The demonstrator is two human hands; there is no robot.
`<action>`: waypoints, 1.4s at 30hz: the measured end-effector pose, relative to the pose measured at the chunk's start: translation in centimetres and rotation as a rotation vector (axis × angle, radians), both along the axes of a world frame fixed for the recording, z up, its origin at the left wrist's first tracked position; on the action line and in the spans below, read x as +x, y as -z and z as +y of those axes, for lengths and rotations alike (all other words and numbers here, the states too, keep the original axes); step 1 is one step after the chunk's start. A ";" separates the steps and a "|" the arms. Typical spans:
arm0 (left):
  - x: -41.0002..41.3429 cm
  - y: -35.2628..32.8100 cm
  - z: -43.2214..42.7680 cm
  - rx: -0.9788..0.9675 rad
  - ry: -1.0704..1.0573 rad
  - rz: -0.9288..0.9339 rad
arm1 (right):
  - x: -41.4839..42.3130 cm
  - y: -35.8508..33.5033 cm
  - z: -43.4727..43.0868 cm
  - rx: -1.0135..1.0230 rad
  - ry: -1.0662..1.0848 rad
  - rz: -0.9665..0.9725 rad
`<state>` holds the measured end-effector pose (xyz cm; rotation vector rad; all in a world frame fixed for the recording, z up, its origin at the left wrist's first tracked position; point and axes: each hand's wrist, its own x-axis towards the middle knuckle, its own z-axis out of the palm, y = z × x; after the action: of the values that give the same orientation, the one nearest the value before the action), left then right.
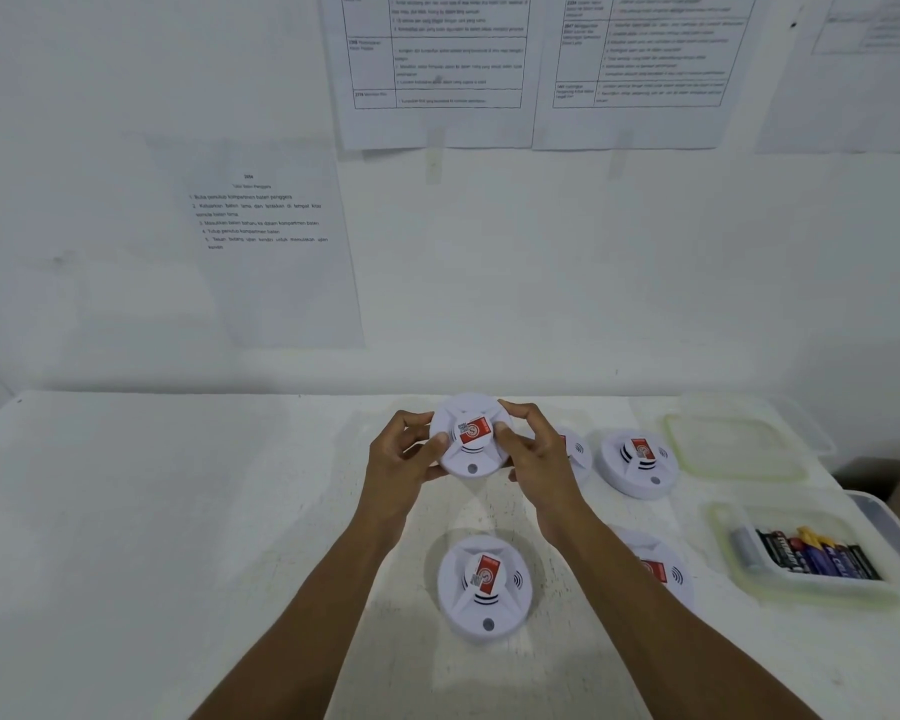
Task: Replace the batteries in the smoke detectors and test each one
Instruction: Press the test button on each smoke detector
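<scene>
A round white smoke detector [470, 459] with a red label is held above the table, face toward me. My left hand [401, 459] grips its left rim and my right hand [533, 449] grips its right rim, thumbs on the front. Several other detectors lie on the white table: one below the hands [484, 589], one to the right [637, 462], one partly hidden behind my right hand [578, 452], and one partly hidden under my right forearm [663, 569]. A clear container [723, 543] at the right holds several batteries [822, 558].
An empty clear container [739, 444] and a lid stand at the back right. The white table [178, 511] meets a white wall with printed instruction sheets [261, 220] taped on it. The table's right edge lies near the battery container.
</scene>
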<state>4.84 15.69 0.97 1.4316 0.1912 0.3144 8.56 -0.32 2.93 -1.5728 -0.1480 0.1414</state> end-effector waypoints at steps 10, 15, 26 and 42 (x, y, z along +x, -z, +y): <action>-0.2 -0.1 0.1 -0.010 0.005 0.001 | 0.0 0.2 -0.1 -0.025 -0.001 0.004; -0.2 0.0 0.3 -0.023 0.018 0.008 | 0.0 0.5 0.0 -0.048 0.004 -0.013; -0.1 0.3 0.9 -0.006 0.028 -0.004 | 0.6 1.4 0.3 -0.063 0.009 -0.053; 0.5 1.9 2.3 0.091 -0.004 -0.014 | 1.7 3.4 1.1 -0.161 -0.006 -0.068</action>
<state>5.37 18.00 -0.90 1.5184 0.1702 0.3404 10.24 0.78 -0.45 -1.7383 -0.1983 0.1065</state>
